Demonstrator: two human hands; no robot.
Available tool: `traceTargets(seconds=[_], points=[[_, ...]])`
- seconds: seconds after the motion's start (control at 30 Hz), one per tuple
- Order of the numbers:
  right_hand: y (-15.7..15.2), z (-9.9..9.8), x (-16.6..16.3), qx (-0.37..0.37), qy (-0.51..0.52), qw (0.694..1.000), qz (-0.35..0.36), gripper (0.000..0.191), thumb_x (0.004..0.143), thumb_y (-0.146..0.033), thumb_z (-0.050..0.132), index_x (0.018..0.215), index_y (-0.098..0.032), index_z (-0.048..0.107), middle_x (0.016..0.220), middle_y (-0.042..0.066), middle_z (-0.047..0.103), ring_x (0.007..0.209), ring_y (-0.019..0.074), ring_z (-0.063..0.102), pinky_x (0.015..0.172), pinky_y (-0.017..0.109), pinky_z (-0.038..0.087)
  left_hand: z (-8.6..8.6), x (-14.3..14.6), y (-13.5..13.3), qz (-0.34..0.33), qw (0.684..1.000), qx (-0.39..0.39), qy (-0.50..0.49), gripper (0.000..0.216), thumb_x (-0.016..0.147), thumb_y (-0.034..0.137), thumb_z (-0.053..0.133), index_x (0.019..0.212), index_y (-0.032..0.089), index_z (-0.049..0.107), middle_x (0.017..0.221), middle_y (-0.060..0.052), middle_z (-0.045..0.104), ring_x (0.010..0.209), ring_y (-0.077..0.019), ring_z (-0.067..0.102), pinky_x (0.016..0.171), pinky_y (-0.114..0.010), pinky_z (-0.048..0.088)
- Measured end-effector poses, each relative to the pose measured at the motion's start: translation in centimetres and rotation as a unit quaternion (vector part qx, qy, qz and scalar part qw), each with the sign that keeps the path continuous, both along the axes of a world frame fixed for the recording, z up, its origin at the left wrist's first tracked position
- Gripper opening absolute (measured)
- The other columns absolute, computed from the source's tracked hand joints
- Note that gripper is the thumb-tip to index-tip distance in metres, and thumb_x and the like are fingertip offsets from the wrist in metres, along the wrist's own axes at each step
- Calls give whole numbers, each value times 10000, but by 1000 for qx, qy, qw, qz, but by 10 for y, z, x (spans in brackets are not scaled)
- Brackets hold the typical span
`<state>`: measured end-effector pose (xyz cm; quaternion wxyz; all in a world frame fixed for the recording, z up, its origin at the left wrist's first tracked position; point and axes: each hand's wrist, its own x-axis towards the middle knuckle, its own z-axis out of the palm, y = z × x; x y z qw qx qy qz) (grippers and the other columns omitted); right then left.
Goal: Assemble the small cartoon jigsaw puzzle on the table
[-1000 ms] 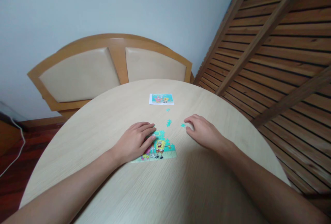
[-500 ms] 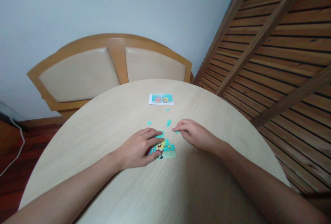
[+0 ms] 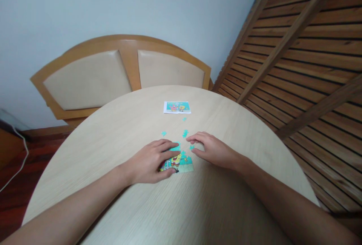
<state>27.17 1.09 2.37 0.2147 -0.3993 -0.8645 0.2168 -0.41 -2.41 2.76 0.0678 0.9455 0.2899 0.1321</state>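
Observation:
A partly joined jigsaw puzzle (image 3: 185, 166) with a yellow cartoon figure on teal lies on the table. My left hand (image 3: 152, 161) rests flat over its left side, fingers spread, hiding that part. Just right of the puzzle's upper edge is a small teal puzzle piece (image 3: 192, 147). My right hand (image 3: 212, 147) hovers beside this piece with thumb and fingers apart, holding nothing that I can see. Farther back lie a teal clump of pieces (image 3: 185, 133), a piece to the left (image 3: 164, 133) and another one (image 3: 184, 119).
A picture card (image 3: 177, 107) with two cartoon figures lies toward the far side of the round wooden table (image 3: 127, 116). Behind it stands a padded bench back (image 3: 134, 43) against the wall. A slatted wooden screen (image 3: 299, 60) rises at the right.
My right hand has opened, its thumb now apart from the fingers. The small teal piece has shifted slightly nearer the puzzle. My left hand stays in place.

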Motion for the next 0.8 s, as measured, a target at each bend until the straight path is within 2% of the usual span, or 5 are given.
traceTargets(seconds=[0.17,0.47,0.67,0.8], points=[[-2,5,1,11,-32,999,-7,144,879,-207,694,1018,-189,726,1086,97,685,1077,253,621,1003,421,475,-1,0,1,0,1000,-5,-7,488,929,439,612,1368,228,597,1438,-109,579,1283,-320,554,1085,-502,467],[-4,6,-2,5,-8,1000,19,125,850,-150,678,961,-207,678,1039,60,703,1037,232,630,976,394,480,0,0,0,-3,1000,-3,-12,483,935,441,605,1370,235,593,1436,-114,579,1278,-324,559,1078,-509,474],[-5,5,-9,-78,65,995,-2,99,896,-204,632,928,-205,725,951,32,763,896,187,696,852,317,527,-1,0,1,-4,1000,-6,-13,492,928,425,612,1381,235,583,1442,-111,572,1285,-325,552,1077,-513,474],[-7,3,-13,-116,96,988,-18,107,882,-252,658,907,-197,746,921,26,775,867,179,708,823,297,537,0,0,1,-5,1000,-5,-11,505,922,422,618,1388,232,575,1444,-114,569,1286,-328,550,1078,-520,472]])
